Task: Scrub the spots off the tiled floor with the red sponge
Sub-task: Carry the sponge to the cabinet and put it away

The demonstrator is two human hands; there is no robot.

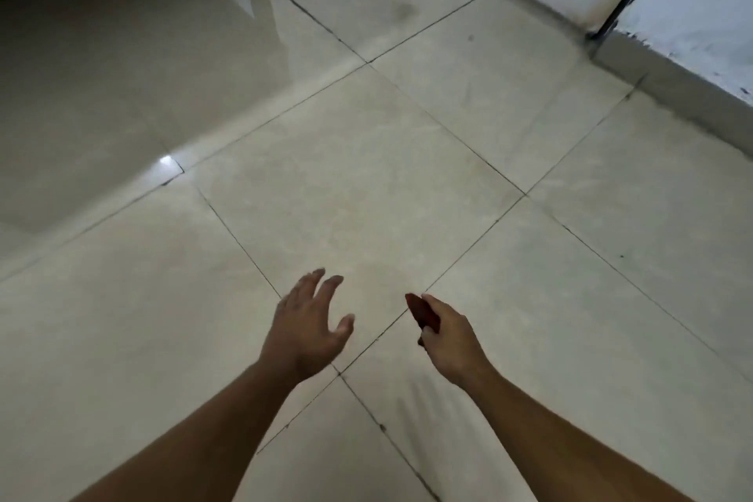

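Two hands hover low in frame: our right hand (pixel 448 332) grips the red sponge (pixel 423 314), left hand (pixel 311 322) spread empty; next, press onto a floor (pixel 366 196) spot

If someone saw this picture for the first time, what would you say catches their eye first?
Two bare forearms reach in from the bottom: the left hand is spread and holds nothing, while the right hand grips a red sponge above the floor. Beyond that, pale glossy tiles fill the view, with a white wall top right.
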